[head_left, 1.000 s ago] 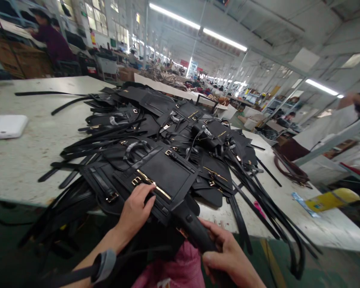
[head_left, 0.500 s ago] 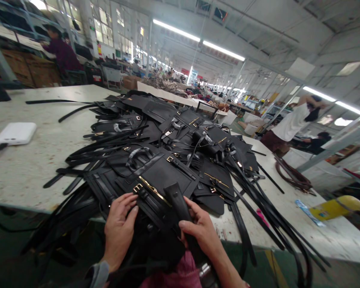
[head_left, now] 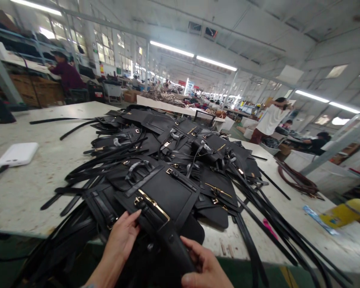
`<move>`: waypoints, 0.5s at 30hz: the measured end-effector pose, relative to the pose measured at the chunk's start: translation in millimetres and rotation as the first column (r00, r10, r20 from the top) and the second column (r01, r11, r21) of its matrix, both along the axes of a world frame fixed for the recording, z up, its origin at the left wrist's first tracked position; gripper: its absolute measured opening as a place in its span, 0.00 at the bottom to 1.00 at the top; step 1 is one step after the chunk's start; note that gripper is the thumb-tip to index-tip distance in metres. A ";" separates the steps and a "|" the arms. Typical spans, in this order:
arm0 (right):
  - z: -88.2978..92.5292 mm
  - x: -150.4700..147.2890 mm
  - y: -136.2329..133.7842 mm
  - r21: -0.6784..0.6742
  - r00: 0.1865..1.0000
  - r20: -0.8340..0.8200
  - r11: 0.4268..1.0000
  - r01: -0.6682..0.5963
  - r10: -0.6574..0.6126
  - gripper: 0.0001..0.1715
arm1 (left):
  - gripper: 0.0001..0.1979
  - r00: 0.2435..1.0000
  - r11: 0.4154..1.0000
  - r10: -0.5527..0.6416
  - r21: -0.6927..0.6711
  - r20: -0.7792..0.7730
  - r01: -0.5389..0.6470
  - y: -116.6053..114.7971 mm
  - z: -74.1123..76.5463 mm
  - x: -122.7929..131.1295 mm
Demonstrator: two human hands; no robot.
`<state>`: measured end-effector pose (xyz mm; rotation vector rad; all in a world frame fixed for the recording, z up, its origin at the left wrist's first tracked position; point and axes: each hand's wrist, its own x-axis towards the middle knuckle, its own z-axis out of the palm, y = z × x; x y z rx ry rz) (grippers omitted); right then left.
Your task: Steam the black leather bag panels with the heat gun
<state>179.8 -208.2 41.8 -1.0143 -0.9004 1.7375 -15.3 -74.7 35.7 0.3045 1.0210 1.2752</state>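
A black leather bag panel (head_left: 168, 188) with a gold zipper (head_left: 153, 204) and a gold buckle (head_left: 138, 201) lies at the front of a heap of similar parts. My left hand (head_left: 124, 236) is closed at its lower left edge, fingertips just below the buckle; some of its fingers are hidden. Between the thumb and fingers of my right hand (head_left: 207, 266) is a wide black leather strap (head_left: 175, 250), its rounded end against the panel's lower edge. A wrapped bag handle (head_left: 135, 170) stands up behind the zipper.
More black bag parts (head_left: 156, 118) with long straps cover the middle of the white table (head_left: 57, 160). A white box (head_left: 17, 155) with a cable lies left. To the right are a yellow bottle (head_left: 346, 212) and a coil of brown straps (head_left: 298, 180). People work farther back.
The strap in my right hand has come down and its end now meets the panel's lower edge. My left hand has shifted slightly lower, and the view has tilted up.
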 end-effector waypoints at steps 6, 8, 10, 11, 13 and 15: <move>-4.7 1.6 2.1 0.048 0.987 -0.024 0.986 0.158 -0.157 0.49 | 0.09 1.000 0.999 -0.019 -0.037 -0.002 0.019 21.4 2.5 16.8; -3.3 7.8 0.2 0.067 0.983 -0.016 0.981 0.183 -0.182 0.49 | 0.09 0.999 0.997 -0.045 -0.058 0.026 0.046 27.2 3.4 18.4; -1.1 15.9 -2.2 0.089 0.973 -0.017 0.969 0.229 -0.229 0.49 | 0.08 0.995 0.992 -0.068 -0.102 0.070 0.075 34.5 3.4 18.2; -0.1 20.3 -3.7 0.099 0.965 -0.027 0.960 0.261 -0.259 0.49 | 0.07 0.993 0.988 -0.079 -0.123 0.090 0.090 38.5 3.2 17.9; 0.7 29.1 -6.8 0.104 0.949 -0.038 0.943 0.316 -0.314 0.51 | 0.05 0.990 0.982 -0.095 -0.154 0.100 0.110 45.8 2.6 17.6; -0.7 37.6 -9.2 0.084 0.937 -0.029 0.933 0.350 -0.349 0.52 | 0.05 0.994 0.980 -0.094 -0.170 0.062 0.103 49.3 2.2 17.4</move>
